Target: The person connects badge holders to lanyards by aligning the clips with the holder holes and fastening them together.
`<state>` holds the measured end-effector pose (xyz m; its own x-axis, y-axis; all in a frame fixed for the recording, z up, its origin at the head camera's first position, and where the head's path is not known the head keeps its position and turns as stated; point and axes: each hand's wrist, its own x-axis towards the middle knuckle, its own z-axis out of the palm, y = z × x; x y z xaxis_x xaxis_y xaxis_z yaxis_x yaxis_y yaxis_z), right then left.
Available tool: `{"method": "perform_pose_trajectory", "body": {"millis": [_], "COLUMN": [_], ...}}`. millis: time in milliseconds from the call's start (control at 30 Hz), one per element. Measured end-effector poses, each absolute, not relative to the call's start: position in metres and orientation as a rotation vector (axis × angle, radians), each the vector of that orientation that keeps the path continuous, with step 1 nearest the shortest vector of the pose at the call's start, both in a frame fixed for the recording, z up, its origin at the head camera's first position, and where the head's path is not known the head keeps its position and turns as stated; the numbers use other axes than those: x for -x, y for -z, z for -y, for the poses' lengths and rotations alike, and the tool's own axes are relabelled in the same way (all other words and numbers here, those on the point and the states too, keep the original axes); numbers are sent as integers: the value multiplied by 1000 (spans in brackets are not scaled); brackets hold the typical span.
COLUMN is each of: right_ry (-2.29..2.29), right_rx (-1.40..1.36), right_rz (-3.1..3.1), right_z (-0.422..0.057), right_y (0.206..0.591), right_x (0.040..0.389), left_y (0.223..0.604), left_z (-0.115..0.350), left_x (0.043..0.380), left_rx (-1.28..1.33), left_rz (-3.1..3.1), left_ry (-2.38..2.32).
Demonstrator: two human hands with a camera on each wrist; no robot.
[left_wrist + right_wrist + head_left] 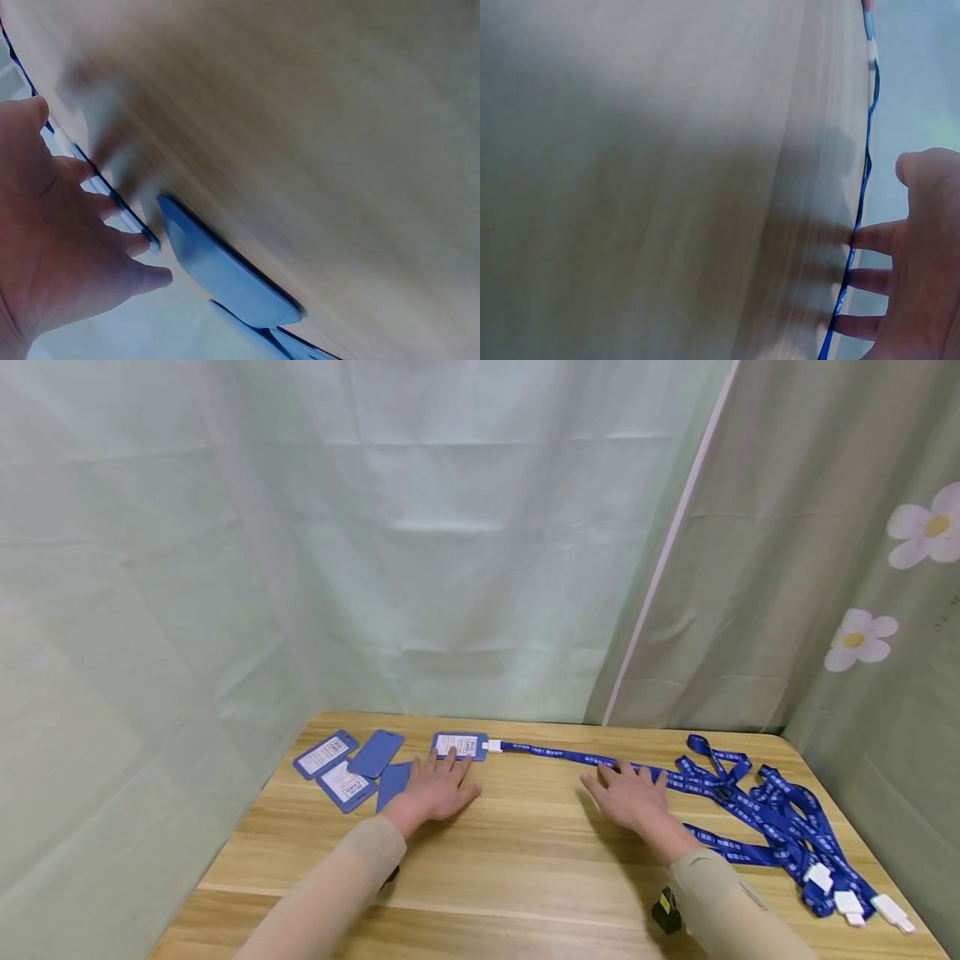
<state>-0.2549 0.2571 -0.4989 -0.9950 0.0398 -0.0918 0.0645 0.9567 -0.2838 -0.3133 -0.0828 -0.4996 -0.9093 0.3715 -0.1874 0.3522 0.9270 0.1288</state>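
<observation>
Sleeves (330,885) | left hand (437,789) at badge (471,745) edge | right hand (633,795) on lanyard (551,752) | table (517,835) between

- Looks forward and down from the person's head, well above the table (510,860) and farther off than either wrist view, with the curtain (465,568) filling the background.
- Peers from beneath the left wrist, low over the wood and steeply tilted, past the palm of the left hand (435,787) toward blue card holders (377,753), close up.
- Peers from beneath the right wrist, also low and tipped nearly sideways, toward the fingertips of the right hand (636,795) and a blue strap (555,752), seen edge-on.
- Shared with the head view: left hand and blue card holders at left wrist, right hand and blue strap at right.
</observation>
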Motion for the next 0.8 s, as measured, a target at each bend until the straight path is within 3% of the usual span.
{"method": "perform_pose_trajectory", "body": {"millis": [800], "right_ry": [534], "right_rx": [-90], "right_rz": [-3030], "right_z": [-252], "right_y": [506], "right_x": [298], "left_y": [497], "left_z": [77], "left_x": [342], "left_rx": [-456], "left_rz": [-2891], "left_ry": [-268]}}
